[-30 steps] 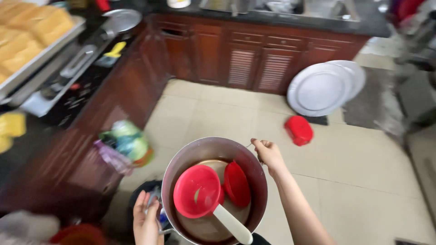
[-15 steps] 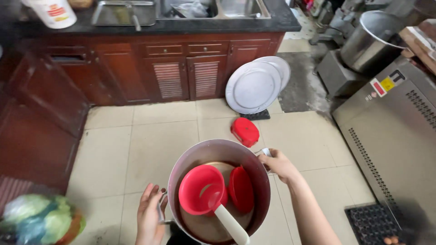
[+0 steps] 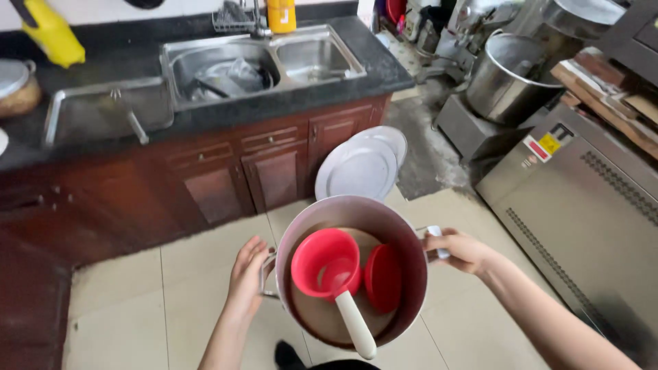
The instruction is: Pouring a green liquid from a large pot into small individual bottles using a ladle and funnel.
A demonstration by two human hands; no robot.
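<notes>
A large metal pot (image 3: 394, 226) hangs in front of me, carried by its two side handles. My left hand (image 3: 248, 275) grips the left handle and my right hand (image 3: 458, 249) grips the right one. Inside the pot lie a red ladle cup (image 3: 322, 262) with a white handle (image 3: 356, 325) and a red round lid (image 3: 384, 277) leaning against the wall. The pot's bottom looks brownish.
Ahead stands a dark counter with a steel double sink (image 3: 264, 62) over wooden cabinets (image 3: 274, 168). Two round white lids (image 3: 362, 164) lean against the cabinet. A big steel pot (image 3: 507, 75) and a steel appliance (image 3: 582, 199) stand at the right. The floor is tiled.
My view has swung right and forward toward the sink; the red box on the floor is out of sight. Both hands still hold the pot, its contents unmoved.
</notes>
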